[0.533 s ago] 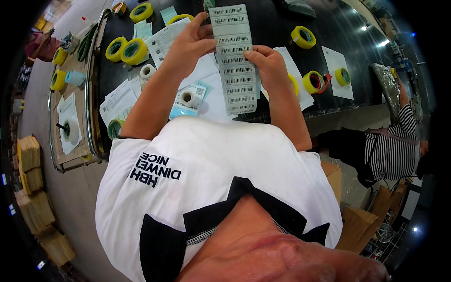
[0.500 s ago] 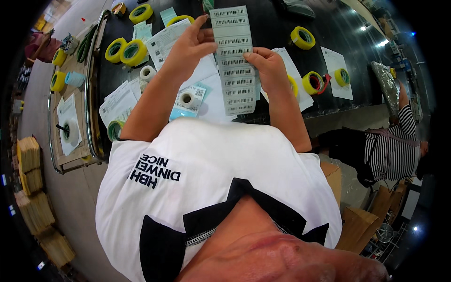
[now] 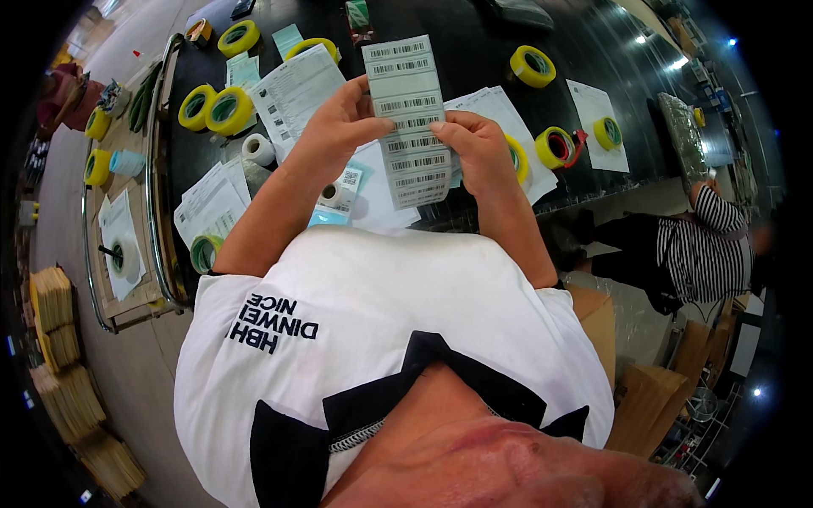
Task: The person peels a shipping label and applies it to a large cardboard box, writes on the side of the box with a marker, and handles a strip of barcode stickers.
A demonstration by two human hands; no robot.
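Note:
A long strip of barcode labels [image 3: 409, 140] hangs between my hands above the dark table, its lower end close to my shirt. My left hand [image 3: 349, 123] pinches the left edge, thumb on the front and fingers behind. On the opposite edge, slightly lower down the strip, my right hand [image 3: 472, 140] grips with its thumb on the printed face. One label row near the upper part is blank. Below the strip lie white printed sheets [image 3: 373, 182], and a small white roll [image 3: 336, 196] stands beside my left forearm.
Several yellow tape rolls [image 3: 229, 111] are spread over the black table [image 3: 461, 63]. A red-tabbed tape roll [image 3: 555, 147] sits at the right near paper sheets. On the left stands a metal-railed cart [image 3: 152, 195]. A person in a striped top [image 3: 707, 254] is at the far right.
Both hands and the label strip have come a little lower, nearer my body. My left hand has slid down slightly with it; both still hold the strip. The striped-top person has shifted.

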